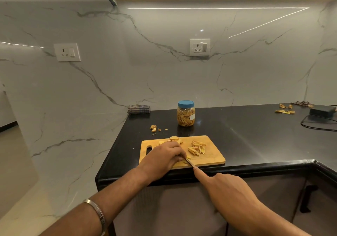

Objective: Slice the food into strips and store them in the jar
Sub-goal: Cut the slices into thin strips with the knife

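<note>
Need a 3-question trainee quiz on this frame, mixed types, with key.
1. True or false: the jar has its lid on.
2. The knife is held by which hand? A) left B) right
3. Fill in: the cut strips lie on the ____.

Key: 1 true. 2 B: the right hand holds it; the left hand steadies the food. 3 board.

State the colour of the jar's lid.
Blue; the lid shows clearly in the head view.
</note>
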